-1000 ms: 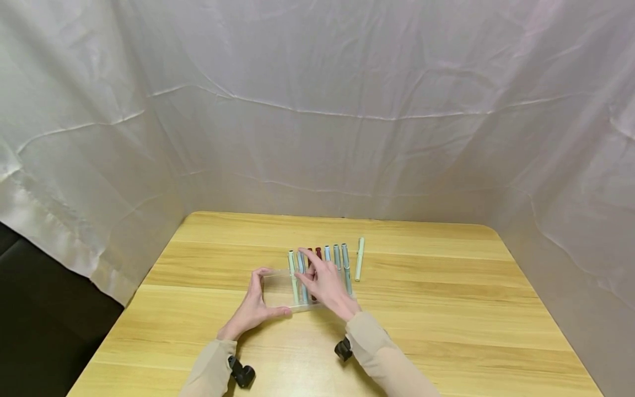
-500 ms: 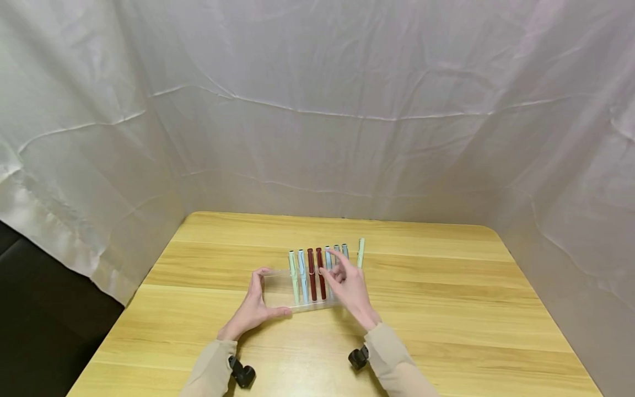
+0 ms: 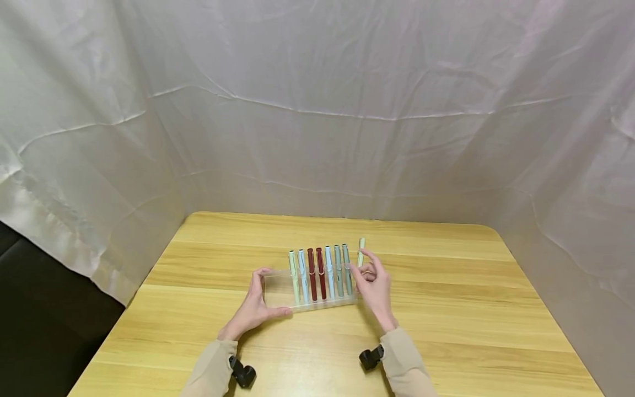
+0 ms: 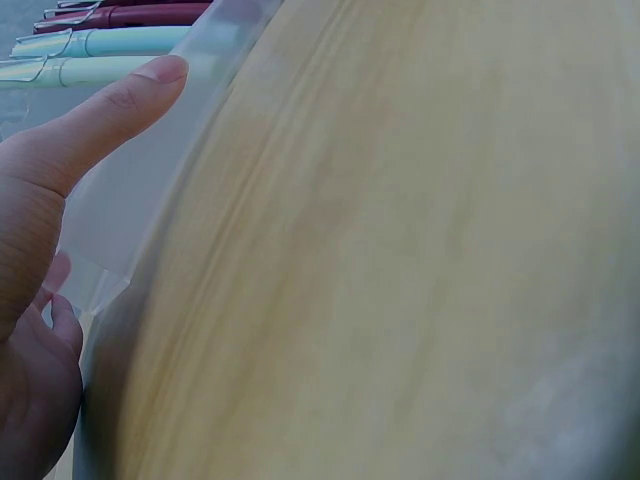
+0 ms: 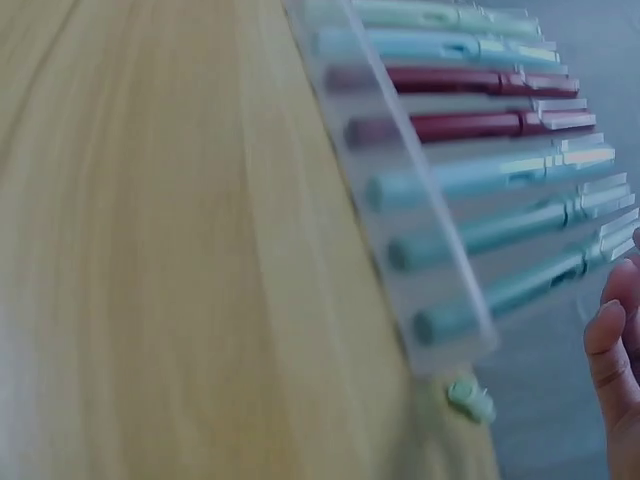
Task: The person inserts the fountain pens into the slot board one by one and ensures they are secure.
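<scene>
My left hand (image 3: pixel 253 309) grips the left end of a clear plastic tray (image 3: pixel 278 284), thumb along its near edge and fingers at the far side. Several capped pens lie side by side in it: a light green pen (image 3: pixel 295 281), light blue ones, two dark red pens (image 3: pixel 312 275) and grey-green pens (image 3: pixel 346 275) at the right. My right hand (image 3: pixel 375 286) hovers at the tray's right end, index finger over another light green pen (image 3: pixel 361 244) and thumb apart from it. That pen lies outside the tray, partly hidden by the hand; its end (image 5: pixel 470 398) shows in the right wrist view.
A wooden table (image 3: pixel 446 309) lies beneath everything, its surface reaching well beyond the tray on both sides. Pale curtains (image 3: pixel 317 138) hang behind and beside it. Black wrist cameras (image 3: pixel 242 375) sit at both sleeves.
My right hand has moved rightward from above the pens in the tray to the loose light green pen, uncovering the row. My left hand and the tray stay in place.
</scene>
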### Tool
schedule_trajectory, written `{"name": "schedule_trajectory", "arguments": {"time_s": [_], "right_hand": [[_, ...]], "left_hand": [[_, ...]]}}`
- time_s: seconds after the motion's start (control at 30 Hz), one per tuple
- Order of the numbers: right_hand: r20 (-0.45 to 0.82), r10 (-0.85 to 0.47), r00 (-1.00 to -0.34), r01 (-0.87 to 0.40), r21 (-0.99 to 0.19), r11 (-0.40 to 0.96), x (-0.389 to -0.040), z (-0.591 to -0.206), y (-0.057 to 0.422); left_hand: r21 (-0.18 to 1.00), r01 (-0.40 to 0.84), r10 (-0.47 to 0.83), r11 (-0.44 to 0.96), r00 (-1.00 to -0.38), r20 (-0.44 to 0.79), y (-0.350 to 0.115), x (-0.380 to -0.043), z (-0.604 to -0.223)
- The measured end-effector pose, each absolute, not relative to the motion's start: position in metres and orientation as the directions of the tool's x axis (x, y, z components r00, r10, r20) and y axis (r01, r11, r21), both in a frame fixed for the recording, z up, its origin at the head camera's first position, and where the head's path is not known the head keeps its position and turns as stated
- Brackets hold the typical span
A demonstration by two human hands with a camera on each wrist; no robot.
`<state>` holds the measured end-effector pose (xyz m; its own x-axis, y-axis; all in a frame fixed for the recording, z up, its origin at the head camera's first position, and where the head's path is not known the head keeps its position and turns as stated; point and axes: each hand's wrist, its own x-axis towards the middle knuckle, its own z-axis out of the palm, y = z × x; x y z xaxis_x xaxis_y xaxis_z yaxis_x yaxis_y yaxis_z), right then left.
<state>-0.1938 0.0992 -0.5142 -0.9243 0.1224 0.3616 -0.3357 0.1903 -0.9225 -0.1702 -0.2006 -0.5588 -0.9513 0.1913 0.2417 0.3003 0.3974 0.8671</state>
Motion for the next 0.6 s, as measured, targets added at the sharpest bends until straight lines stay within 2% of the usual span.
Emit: {"name": "schedule_trajectory", "arguments": {"time_s": [0.1,0.27,0.6], "right_hand": [[0.253,0.154,-0.955,-0.228,-0.960,0.162,-0.197,-0.518,0.108],[0.160,0.156,-0.975,-0.133,-0.976,0.170,-0.202,-0.527,0.120],[0.061,0.096,-0.993,-0.037,-0.971,0.236,-0.210,-0.536,0.128]], "left_hand": [[0.865,0.305,0.193,0.398,-0.950,0.246,-0.201,-0.170,-0.559],[0.863,0.313,0.197,0.396,-0.947,0.253,-0.201,-0.170,-0.560],[0.864,0.319,0.200,0.389,-0.945,0.259,-0.201,-0.171,-0.560]]}}
